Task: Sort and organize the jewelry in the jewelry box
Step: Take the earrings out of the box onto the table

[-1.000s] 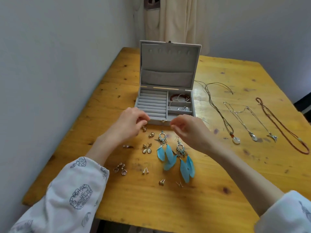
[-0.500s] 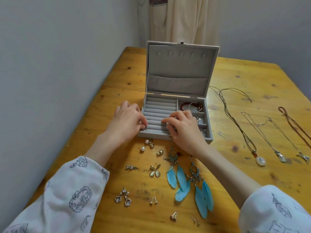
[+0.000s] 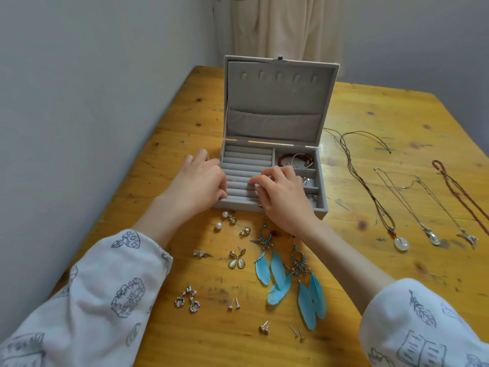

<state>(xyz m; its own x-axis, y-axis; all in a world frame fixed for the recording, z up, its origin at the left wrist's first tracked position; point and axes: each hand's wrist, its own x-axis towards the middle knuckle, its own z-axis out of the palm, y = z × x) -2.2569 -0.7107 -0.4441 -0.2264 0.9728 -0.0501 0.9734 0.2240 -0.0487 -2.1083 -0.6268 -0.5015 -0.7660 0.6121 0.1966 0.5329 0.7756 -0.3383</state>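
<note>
Both hands over open jewelry box (image 3: 272, 123) on table (image 3: 397, 287), left hand (image 3: 197, 185) and right hand (image 3: 283, 198) with curled fingers at ring-roll slots, contents unclear; loose earrings (image 3: 236, 259) nearby look tiny, light, slippery, best pinched by post.

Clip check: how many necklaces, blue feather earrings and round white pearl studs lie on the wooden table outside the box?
Long cord or chain necklaces: 4
Blue feather drop earrings: 2
Round white pearl studs: 2
Total: 8
</note>
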